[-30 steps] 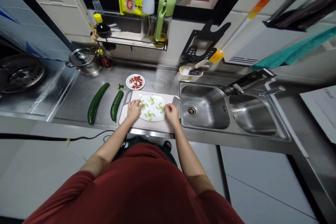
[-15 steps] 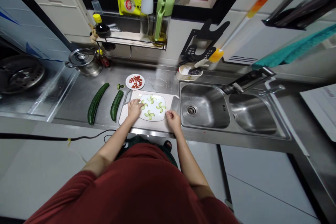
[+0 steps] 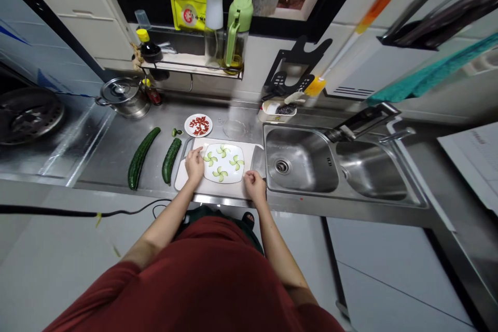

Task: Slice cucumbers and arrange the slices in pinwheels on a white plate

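While the red shirt filled the bottom of the frame, two bare forearms ran up from it toward the centre. The right hand lay just right of centre, its fingers curled and drawn together; whether anything was pinched between them could not be told. Those fingertips sat just beside the lower right edge of the white plate. The left hand, left of centre, had its fingers loosely apart, their tips near the plate's upper left edge; contact could not be made out. Between the two hands, the plate rested on a pale cutting board and carried four pinwheels of green slices, the leftmost nearest the left fingertips. Left of the board lay a shorter cucumber and a longer one. Beyond the board, in the upper middle, stood a small round plate of red pieces, with a steel sink to the right. Farther back, a lidded pot stood at upper left, and a shelf held bottles.
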`<state>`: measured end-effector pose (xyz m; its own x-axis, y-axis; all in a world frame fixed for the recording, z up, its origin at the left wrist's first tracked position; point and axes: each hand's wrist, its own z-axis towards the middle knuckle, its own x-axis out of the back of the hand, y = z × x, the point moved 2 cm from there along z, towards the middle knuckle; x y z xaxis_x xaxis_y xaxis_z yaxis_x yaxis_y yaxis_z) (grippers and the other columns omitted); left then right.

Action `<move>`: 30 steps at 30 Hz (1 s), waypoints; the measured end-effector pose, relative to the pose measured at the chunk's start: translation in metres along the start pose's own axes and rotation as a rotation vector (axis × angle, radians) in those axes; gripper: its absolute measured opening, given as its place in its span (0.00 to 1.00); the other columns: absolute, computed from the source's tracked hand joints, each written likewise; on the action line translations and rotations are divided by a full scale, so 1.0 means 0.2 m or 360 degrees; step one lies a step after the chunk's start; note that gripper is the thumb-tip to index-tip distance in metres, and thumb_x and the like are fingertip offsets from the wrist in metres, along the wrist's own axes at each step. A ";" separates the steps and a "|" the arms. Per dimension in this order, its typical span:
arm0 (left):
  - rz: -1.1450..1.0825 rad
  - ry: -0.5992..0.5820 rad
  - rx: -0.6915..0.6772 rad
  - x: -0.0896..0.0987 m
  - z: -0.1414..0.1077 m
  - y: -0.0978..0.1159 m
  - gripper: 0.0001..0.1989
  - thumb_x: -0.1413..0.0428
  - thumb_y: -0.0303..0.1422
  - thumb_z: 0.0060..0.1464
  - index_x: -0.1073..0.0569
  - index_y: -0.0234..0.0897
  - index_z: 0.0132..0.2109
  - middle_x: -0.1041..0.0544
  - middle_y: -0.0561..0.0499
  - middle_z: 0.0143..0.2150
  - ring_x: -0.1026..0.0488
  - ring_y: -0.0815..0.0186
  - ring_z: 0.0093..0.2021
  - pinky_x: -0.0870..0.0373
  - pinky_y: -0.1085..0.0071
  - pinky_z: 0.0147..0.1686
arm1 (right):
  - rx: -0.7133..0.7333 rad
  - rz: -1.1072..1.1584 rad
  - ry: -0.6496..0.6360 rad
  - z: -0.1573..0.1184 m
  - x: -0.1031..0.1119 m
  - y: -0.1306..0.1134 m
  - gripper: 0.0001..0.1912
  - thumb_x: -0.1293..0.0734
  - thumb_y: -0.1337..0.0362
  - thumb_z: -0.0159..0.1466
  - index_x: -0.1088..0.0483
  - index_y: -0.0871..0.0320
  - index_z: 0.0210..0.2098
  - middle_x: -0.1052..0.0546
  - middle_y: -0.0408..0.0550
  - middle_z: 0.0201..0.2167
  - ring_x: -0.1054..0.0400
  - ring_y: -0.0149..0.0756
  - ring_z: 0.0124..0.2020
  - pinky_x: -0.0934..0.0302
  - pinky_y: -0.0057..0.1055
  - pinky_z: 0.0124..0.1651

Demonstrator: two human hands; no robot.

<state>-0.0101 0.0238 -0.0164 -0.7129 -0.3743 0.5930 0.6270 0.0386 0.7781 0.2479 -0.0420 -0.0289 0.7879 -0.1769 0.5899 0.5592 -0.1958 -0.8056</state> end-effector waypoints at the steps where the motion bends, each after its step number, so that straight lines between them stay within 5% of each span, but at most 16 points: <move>1: -0.0119 0.0050 0.0091 0.00 -0.01 -0.01 0.22 0.53 0.24 0.53 0.27 0.39 0.53 0.28 0.45 0.47 0.31 0.61 0.46 0.35 0.66 0.48 | -0.0015 -0.0012 -0.0011 -0.01 0.00 0.01 0.19 0.40 0.54 0.58 0.28 0.59 0.40 0.28 0.43 0.24 0.34 0.36 0.27 0.42 0.29 0.34; 7: -0.0451 0.0058 0.0482 0.02 -0.09 -0.07 0.23 0.47 0.27 0.49 0.30 0.39 0.54 0.29 0.48 0.44 0.32 0.70 0.35 0.33 0.72 0.42 | -0.0026 -0.0017 -0.0077 -0.03 -0.01 0.02 0.21 0.40 0.53 0.57 0.30 0.60 0.44 0.30 0.41 0.22 0.35 0.35 0.26 0.44 0.29 0.33; 18: -0.0597 -0.0009 0.0561 0.03 -0.17 -0.14 0.24 0.43 0.28 0.45 0.29 0.36 0.53 0.29 0.47 0.46 0.31 0.71 0.34 0.32 0.71 0.44 | -0.0208 0.0045 -0.0141 -0.02 -0.09 0.05 0.27 0.37 0.54 0.55 0.33 0.62 0.50 0.30 0.41 0.23 0.34 0.36 0.29 0.40 0.31 0.35; 25: -0.0637 -0.0210 0.0696 0.01 -0.18 -0.17 0.27 0.43 0.31 0.45 0.30 0.29 0.55 0.26 0.48 0.37 0.30 0.71 0.30 0.31 0.72 0.38 | -0.0533 0.0595 -0.0298 -0.04 -0.19 0.09 0.34 0.36 0.50 0.54 0.43 0.59 0.55 0.37 0.32 0.20 0.38 0.29 0.18 0.44 0.23 0.17; 30: -0.0723 -0.0367 0.0840 -0.01 -0.18 -0.22 0.27 0.41 0.33 0.43 0.28 0.28 0.53 0.24 0.50 0.31 0.29 0.69 0.27 0.30 0.71 0.35 | -0.0559 0.0657 -0.0303 -0.02 -0.21 0.09 0.28 0.35 0.53 0.54 0.42 0.58 0.51 0.36 0.32 0.20 0.36 0.28 0.17 0.44 0.20 0.14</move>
<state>-0.0252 -0.0106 -0.0593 -0.9509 -0.2575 0.1716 0.0605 0.3891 0.9192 0.2227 -0.0422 -0.0682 0.9735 -0.1365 0.1836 0.1014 -0.4618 -0.8812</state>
